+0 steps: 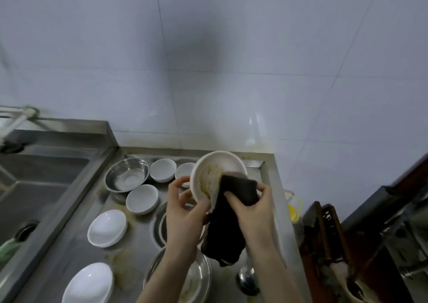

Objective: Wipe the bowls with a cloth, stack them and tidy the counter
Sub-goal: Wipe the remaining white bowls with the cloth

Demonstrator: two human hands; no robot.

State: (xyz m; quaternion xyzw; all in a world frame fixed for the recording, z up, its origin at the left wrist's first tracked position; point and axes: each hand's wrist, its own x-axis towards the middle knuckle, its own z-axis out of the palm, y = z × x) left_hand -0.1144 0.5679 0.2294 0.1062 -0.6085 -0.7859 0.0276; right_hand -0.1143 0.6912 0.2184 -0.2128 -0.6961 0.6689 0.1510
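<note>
The head view looks down on a steel tabletop beside a sink. The left hand holds a dirty bowl tilted up above the tabletop, fingers curled round its near rim. The right hand grips a dark cloth, fingers bunched round it, and presses its upper end against the bowl's inner wall; the rest of the cloth hangs down between the wrists. Yellowish smears show inside the bowl, so this one looks only partly wiped.

Five white bowls stand singly on the tabletop to the left, mouths up and apart from one another, with a steel bowl behind them. Another steel bowl lies under the forearms, with residue in it, and a ladle rests just beside it. Yellow stains mark the tabletop near the front.

Judging from this, the task is early: whether the white bowls have been wiped cannot be told, nothing is stacked, and the tabletop itself is yet to be cleaned.
</note>
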